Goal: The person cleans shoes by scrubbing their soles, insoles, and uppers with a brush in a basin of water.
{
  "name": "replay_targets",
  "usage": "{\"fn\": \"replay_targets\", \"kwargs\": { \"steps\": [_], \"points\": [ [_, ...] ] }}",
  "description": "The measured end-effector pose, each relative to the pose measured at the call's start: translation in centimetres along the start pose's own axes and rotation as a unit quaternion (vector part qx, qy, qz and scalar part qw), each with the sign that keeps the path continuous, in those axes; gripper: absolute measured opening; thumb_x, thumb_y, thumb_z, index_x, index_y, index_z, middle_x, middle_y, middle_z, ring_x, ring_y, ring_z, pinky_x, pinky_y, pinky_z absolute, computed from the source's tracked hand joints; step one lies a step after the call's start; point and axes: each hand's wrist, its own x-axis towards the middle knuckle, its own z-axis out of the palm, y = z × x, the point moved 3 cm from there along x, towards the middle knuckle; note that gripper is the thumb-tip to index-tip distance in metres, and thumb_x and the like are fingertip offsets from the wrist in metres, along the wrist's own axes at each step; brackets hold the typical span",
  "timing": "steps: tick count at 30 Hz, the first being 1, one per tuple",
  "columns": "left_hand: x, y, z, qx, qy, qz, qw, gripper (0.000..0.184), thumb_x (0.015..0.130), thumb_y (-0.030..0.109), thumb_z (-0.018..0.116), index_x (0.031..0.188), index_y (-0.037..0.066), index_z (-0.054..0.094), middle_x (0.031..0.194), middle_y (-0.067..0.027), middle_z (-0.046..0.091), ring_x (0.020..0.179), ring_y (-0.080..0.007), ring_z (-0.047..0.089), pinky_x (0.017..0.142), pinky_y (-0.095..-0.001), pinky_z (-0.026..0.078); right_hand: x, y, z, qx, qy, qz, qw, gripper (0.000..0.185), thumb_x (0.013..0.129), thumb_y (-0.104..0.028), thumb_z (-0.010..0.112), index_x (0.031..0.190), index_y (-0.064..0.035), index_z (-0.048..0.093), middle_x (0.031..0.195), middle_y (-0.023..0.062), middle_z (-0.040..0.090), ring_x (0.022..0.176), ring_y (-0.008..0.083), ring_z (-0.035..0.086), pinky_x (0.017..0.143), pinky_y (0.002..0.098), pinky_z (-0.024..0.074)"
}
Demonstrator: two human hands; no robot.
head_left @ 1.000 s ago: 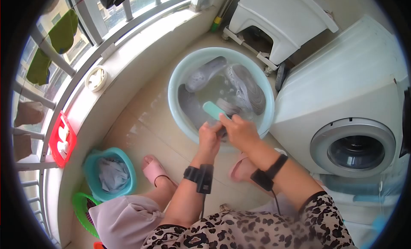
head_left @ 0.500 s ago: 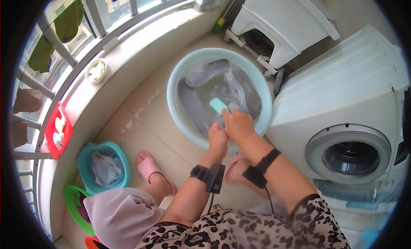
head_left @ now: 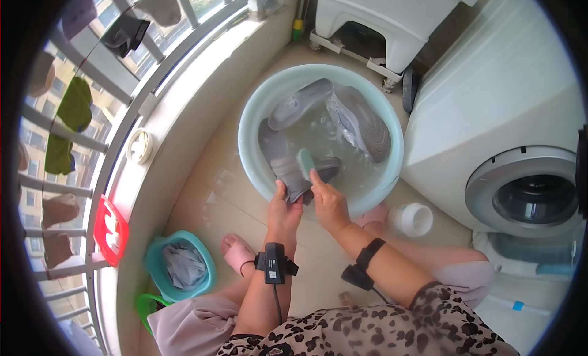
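Note:
A pale blue basin (head_left: 244,138) of cloudy water stands on the floor in front of me. My left hand (head_left: 283,212) grips a wet grey shoe (head_left: 288,173) at the basin's near side, partly above the water. In my right hand (head_left: 330,206) is a mint-green scrubbing brush (head_left: 306,162), its head against the shoe and the index finger stretched along it. Farther back, a grey shoe (head_left: 301,103) lies in the water, and another shoe (head_left: 362,124) with a ridged sole and suds rests to the right.
A white washing machine (head_left: 438,141) stands right of the basin, with a white tub (head_left: 411,220) before it. At left are a teal basin (head_left: 211,264) with cloth, a red tray (head_left: 111,232) and a round dish (head_left: 139,146) by the railing. A white sink base (head_left: 392,25) stands behind.
My hands were close together over the basin's near side; now they are farther apart. The held shoe shows more clearly, tilted up at the left. The camera view has shifted, bringing the white tub into sight.

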Motion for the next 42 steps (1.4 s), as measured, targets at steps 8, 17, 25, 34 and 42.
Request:
{"fn": "replay_targets", "kwargs": {
  "steps": [8, 17, 25, 34, 42],
  "points": [
    [1.2, 0.2, 0.3, 0.033, -0.011, 0.031, 0.999, 0.029, 0.093, 0.022, 0.055, 0.113, 0.000, 0.053, 0.111, -0.0108, 0.060, 0.102, -0.0247, 0.060, 0.091, -0.0396, 0.052, 1.3, 10.0, 0.8, -0.040, 0.071, 0.163, 0.983, 0.034, 0.088, -0.011, 0.049, 0.121, -0.0063, 0.056, 0.080, 0.0226, 0.064, 0.078, 0.0425, 0.061, 0.069, 0.0496, 0.0476],
    [1.1, 1.0, 1.2, 0.079, 0.007, 0.065, 0.995, 0.032, 0.095, 0.019, 0.050, 0.121, 0.000, 0.047, 0.118, -0.0113, 0.056, 0.110, -0.0253, 0.055, 0.098, -0.0398, 0.048, 3.9, 7.7, -0.2, -0.023, -0.010, 0.204, 0.979, 0.038, 0.086, -0.006, 0.052, 0.124, -0.0071, 0.056, 0.083, 0.0227, 0.064, 0.075, 0.0378, 0.063, 0.066, 0.0438, 0.0498],
    [2.0, 2.1, 1.2, 0.056, 0.055, 0.044, 0.996, 0.026, 0.095, 0.019, 0.051, 0.107, -0.004, 0.054, 0.104, -0.0130, 0.062, 0.091, -0.0250, 0.063, 0.084, -0.0388, 0.056, 2.6, 6.0, 2.2, -0.063, -0.051, 0.103, 0.991, 0.044, 0.082, -0.011, 0.056, 0.126, -0.0110, 0.053, 0.086, 0.0226, 0.065, 0.077, 0.0385, 0.063, 0.068, 0.0462, 0.0505],
    [-0.1, 1.2, 7.8, 0.081, -0.123, -0.032, 0.989, 0.032, 0.098, 0.019, 0.044, 0.120, -0.004, 0.047, 0.118, -0.0155, 0.058, 0.111, -0.0281, 0.054, 0.102, -0.0514, 0.040, 1.8, 1.9, -4.5, 0.101, 0.037, 0.071, 0.992, 0.034, 0.087, -0.012, 0.053, 0.120, -0.0091, 0.060, 0.084, 0.0172, 0.065, 0.076, 0.0350, 0.064, 0.067, 0.0427, 0.0497],
    [1.4, -3.8, 5.5, 0.103, -0.246, -0.067, 0.961, 0.022, 0.098, 0.024, 0.045, 0.109, 0.007, 0.053, 0.099, -0.0036, 0.061, 0.091, -0.0189, 0.059, 0.084, -0.0336, 0.047, 5.4, -3.6, -3.6, -0.169, -0.064, -0.049, 0.982, 0.043, 0.081, -0.005, 0.056, 0.124, -0.0093, 0.057, 0.077, 0.0189, 0.061, 0.065, 0.0356, 0.060, 0.056, 0.0433, 0.0477]
  ]
}}
